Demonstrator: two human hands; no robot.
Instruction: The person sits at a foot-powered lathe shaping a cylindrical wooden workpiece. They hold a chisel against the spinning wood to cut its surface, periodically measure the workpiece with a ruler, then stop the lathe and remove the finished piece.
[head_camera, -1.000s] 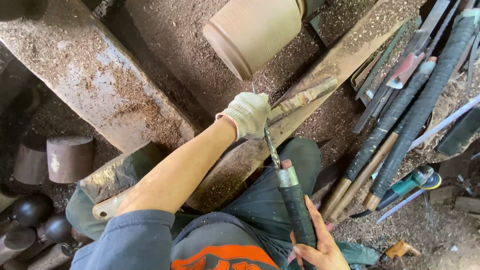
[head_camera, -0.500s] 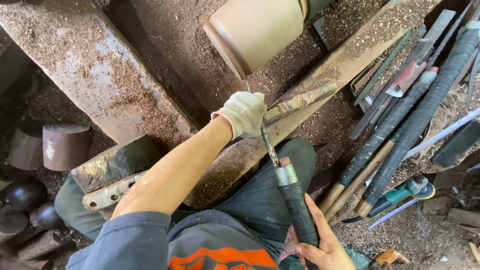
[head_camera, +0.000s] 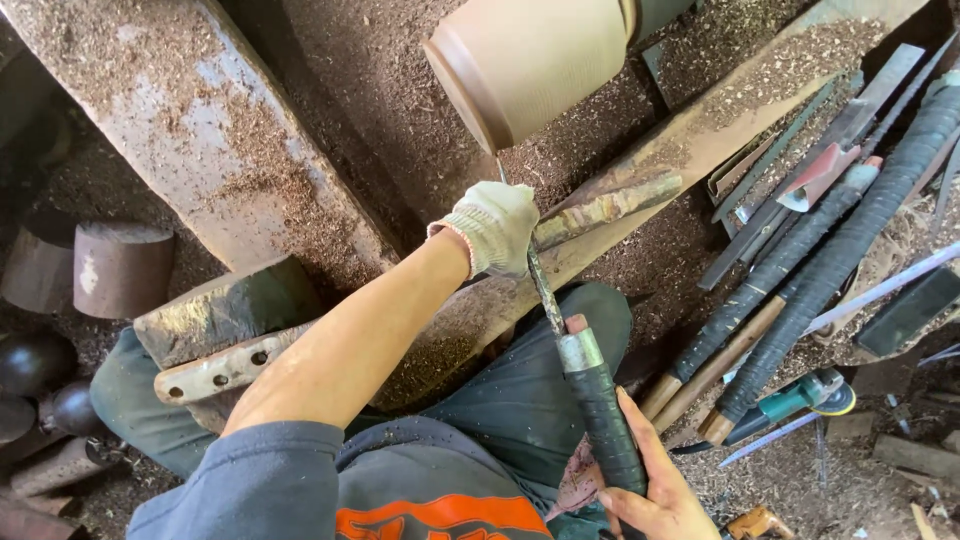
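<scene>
While the gloved left hand clamps the chisel shaft and the bare right hand grips its handle, the tip could catch on the wooden workpiece and kick back.

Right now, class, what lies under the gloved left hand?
The gloved left hand presses the chisel shaft onto a wooden tool rest. The glove hides exactly where shaft and rest meet; the bare right hand holds the handle.
</scene>
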